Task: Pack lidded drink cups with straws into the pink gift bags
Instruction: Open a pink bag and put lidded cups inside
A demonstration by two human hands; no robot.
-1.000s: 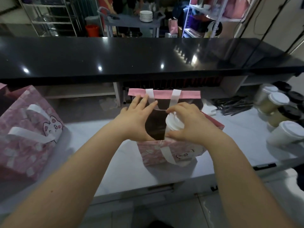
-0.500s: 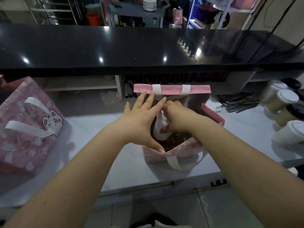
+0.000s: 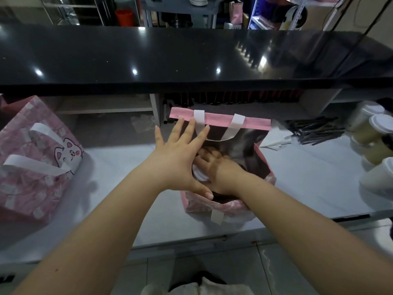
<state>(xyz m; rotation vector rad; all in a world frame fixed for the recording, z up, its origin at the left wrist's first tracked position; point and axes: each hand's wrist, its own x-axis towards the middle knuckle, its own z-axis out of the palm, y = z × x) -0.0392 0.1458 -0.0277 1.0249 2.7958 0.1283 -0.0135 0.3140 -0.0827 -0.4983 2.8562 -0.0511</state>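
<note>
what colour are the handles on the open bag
White, on the handles of the bag, head view.

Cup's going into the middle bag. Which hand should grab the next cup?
Right hand, probably: the remaining cups stand at the counter's right end, its side. Left hand is spread over the bag mouth, holding it open.

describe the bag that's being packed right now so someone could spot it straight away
On the white counter under the black bar top, it is the open pink gift bag in the centre. Unlike the cat-printed bag at far left, both hands are in its mouth.
</note>
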